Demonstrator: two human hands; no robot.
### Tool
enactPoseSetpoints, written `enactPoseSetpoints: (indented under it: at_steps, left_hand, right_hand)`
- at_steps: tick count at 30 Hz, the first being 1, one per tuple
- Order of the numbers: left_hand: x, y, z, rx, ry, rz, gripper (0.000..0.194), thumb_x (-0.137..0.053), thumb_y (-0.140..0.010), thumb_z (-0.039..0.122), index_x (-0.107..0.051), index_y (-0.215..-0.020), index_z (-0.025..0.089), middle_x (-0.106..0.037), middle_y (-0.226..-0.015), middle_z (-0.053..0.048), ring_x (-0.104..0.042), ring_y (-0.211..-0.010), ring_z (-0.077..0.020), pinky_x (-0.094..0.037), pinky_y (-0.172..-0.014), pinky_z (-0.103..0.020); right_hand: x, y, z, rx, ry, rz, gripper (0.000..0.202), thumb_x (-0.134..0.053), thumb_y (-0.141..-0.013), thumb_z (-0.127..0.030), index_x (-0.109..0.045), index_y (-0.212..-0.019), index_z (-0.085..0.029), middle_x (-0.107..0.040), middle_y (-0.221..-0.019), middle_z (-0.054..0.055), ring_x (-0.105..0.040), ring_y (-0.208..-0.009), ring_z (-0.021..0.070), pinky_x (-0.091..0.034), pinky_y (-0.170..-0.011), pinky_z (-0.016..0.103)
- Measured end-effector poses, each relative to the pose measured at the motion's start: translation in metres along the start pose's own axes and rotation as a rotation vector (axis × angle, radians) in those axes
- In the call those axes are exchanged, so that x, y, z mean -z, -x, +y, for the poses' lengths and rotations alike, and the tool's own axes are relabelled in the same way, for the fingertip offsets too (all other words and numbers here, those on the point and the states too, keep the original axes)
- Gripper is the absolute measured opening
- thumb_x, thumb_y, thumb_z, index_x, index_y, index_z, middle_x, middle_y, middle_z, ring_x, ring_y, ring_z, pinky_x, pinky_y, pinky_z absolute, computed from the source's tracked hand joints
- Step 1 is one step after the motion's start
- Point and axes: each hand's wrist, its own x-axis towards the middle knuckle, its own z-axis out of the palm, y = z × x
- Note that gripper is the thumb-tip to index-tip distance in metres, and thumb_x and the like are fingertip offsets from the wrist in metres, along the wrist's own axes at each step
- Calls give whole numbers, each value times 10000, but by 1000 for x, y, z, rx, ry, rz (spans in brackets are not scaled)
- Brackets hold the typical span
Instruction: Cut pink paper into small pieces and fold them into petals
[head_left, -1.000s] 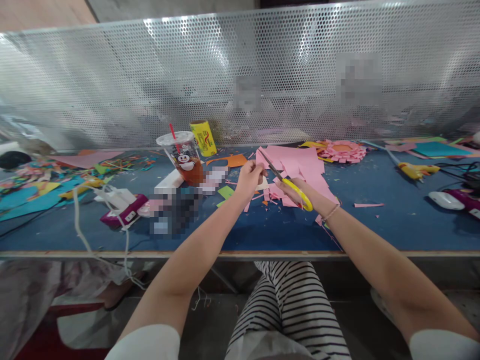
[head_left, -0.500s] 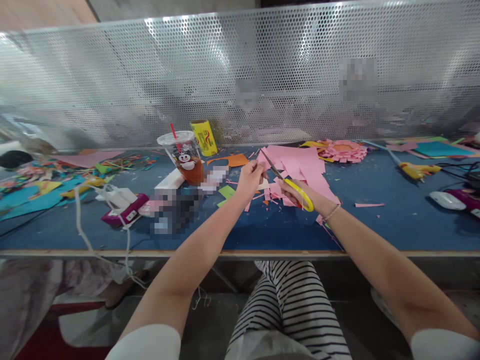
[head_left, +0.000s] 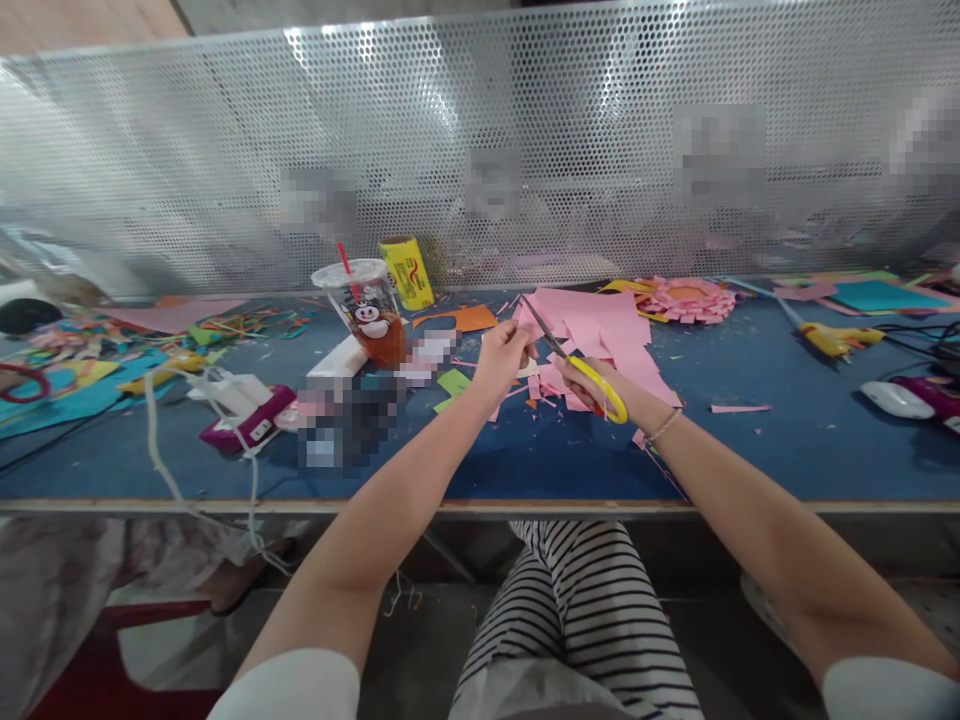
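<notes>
Craft workshop: scissors (head_left: pixel 597 378), paper (head_left: pixel 634 335), glue gun (head_left: pixel 823 340)

The lone view, head-worn, peers forward and down over the tabletop (head_left: pixel 795 440) from close by (striped trousers (head_left: pixel 577 620) below, a perforated metal screen (head_left: pixel 450 110) rising beyond).

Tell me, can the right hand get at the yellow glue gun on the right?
Probably yes: nothing tall stands between the right hand and the yellow glue gun, though the hand holds the scissors and would likely need to release them first.
</notes>
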Motion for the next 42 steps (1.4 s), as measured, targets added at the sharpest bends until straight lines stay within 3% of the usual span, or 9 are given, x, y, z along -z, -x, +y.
enactPoseSetpoints:
  at_steps: [13,24,34,37,42]
  left_hand:
    - [2,-1,1,19,50,-35,261,-505,-784,308,-437,-588,149,-501,-475,21,-299,-341,-14,-188,-373,-176]
    - [-2,1,0,105,91,-77,265,-528,-768,313,-430,-581,153,-478,-454,34,-258,-322,-5,-184,-369,-167]
    - [-1,0,2,131,155,-108,265,-535,-766,305,-414,-586,152,-477,-445,35,-238,-313,-2,-161,-361,-161]
    - [-1,1,4,158,181,-115,260,-548,-756,306,-413,-598,150,-495,-462,35,-240,-321,4,-172,-367,-151]
    - [-3,3,5,179,174,-170,266,-564,-741,317,-407,-601,155,-497,-465,29,-277,-333,-6,-184,-370,-156]
  right_hand:
    - [-2,4,-10,8,109,61,563,-306,-749,-698,-379,-525,-187,-332,-394,-26,-349,-414,93,-269,-428,239]
    - [-4,6,2,67,-95,-18,567,-278,-755,-713,-354,-551,-189,-342,-420,-49,-307,-359,60,-277,-378,206]
    - [-1,5,-4,37,65,44,592,-267,-756,-714,-366,-507,-185,-340,-372,-33,-320,-345,67,-261,-374,219]
    - [1,7,-6,56,-1,23,565,-327,-745,-704,-368,-523,-186,-367,-397,-35,-333,-348,64,-272,-370,216]
    - [0,8,-9,-43,-175,-33,554,-337,-731,-715,-356,-541,-195,-322,-381,-60,-287,-322,57,-259,-342,211]
